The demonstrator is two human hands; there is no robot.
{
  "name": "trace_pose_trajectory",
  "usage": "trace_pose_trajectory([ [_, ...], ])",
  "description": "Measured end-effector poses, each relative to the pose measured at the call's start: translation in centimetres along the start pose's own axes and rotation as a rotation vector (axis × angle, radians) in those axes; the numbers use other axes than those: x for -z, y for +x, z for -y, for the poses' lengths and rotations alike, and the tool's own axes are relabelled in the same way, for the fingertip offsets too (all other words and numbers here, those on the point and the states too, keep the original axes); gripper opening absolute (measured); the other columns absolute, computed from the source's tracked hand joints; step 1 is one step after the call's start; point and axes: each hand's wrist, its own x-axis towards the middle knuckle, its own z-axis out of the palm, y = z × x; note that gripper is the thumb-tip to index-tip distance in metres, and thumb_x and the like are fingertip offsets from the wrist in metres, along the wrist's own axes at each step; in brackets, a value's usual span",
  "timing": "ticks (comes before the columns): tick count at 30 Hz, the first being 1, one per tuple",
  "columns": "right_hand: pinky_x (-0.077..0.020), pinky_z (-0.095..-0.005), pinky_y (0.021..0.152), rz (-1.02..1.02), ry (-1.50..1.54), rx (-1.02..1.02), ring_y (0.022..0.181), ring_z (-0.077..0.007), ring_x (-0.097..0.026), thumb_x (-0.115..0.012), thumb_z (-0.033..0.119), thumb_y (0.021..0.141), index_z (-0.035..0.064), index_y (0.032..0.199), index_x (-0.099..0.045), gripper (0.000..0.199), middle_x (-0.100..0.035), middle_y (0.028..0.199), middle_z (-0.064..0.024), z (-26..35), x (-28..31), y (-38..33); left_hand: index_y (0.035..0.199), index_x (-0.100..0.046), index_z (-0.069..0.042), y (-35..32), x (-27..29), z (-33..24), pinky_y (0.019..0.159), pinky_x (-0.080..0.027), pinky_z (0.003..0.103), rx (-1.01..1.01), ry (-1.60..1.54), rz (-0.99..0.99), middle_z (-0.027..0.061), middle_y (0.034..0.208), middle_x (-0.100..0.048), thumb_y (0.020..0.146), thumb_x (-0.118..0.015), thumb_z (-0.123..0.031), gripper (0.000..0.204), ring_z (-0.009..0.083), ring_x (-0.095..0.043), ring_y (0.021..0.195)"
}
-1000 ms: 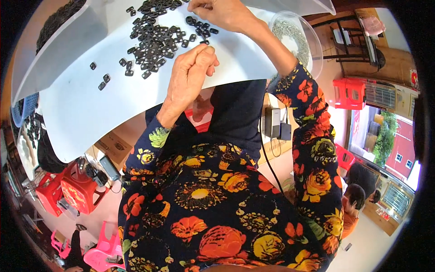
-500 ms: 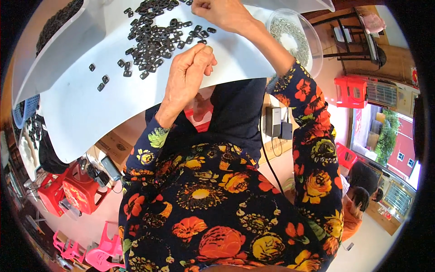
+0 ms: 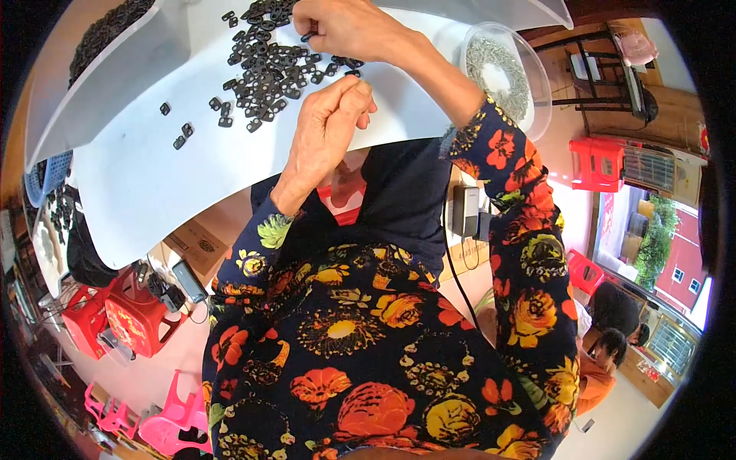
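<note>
Small black plastic pieces with holes lie in a loose pile [image 3: 264, 77] on the white tray-like work surface [image 3: 146, 207]. My left hand [image 3: 326, 126] is closed in a fist near the surface's front edge, just right of the pile. Whatever its curled fingers hold is hidden. My right hand [image 3: 353, 29] reaches over the pile's right side, thumb and fingers pinched together. A small black piece [image 3: 308, 36] shows at its fingertips. To the right of that forearm stands a clear round tub [image 3: 543, 96] with many small silvery metal parts [image 3: 494, 57].
A raised white wall [image 3: 100, 84] bounds the surface at left, with a dark heap [image 3: 107, 34] behind it. A blue basket [image 3: 50, 176] sits at far left. Red stools [image 3: 138, 314] stand at lower left. Another person in orange [image 3: 594, 383] is at lower right.
My right hand has moved left over the pile, and a black piece now shows at its fingertips. My left hand stays closed in about the same place. The whole view has shifted slightly.
</note>
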Motion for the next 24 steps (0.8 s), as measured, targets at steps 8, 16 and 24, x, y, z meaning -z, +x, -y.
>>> trace_pose_trajectory([
  [8,-0.0499,-0.0268,0.065,-0.227,0.527,-0.156,0.07,-0.0134,-0.063,-0.067,0.013,0.076,0.0042,0.091,-0.07,0.018,-0.069,0.077,-0.008,-0.3,-0.2,-5.7,0.093,-0.053,0.0,0.4,-0.1,1.3,0.064,-0.045,0.024,-0.077,-0.273,-0.201,0.0057,0.073,-0.06,0.093,-0.048,-0.013,0.014,0.0105,-0.055,0.068],
  [16,-0.0435,-0.02,0.061,-0.158,0.834,-0.263,0.065,-0.0057,-0.052,-0.061,0.014,0.088,0.0003,0.096,-0.067,0.017,-0.061,0.071,0.0,-0.4,-2.2,-8.6,0.101,-0.053,-0.001,1.2,0.5,1.8,0.066,-0.047,0.024,-0.138,-0.108,-0.243,0.0077,0.081,-0.063,0.093,-0.05,-0.009,0.012,0.0118,-0.057,0.07],
  [24,-0.0449,-0.0203,0.058,-0.268,1.066,-0.258,0.064,-0.006,-0.052,-0.058,0.012,0.089,0.0001,0.096,-0.067,0.016,-0.061,0.072,-0.001,-0.3,-3.3,-9.6,0.097,-0.055,0.004,1.6,1.5,2.1,0.07,-0.046,0.029,0.121,-0.583,-0.089,0.0114,0.08,-0.062,0.092,-0.048,-0.008,0.014,0.0178,-0.057,0.073],
])
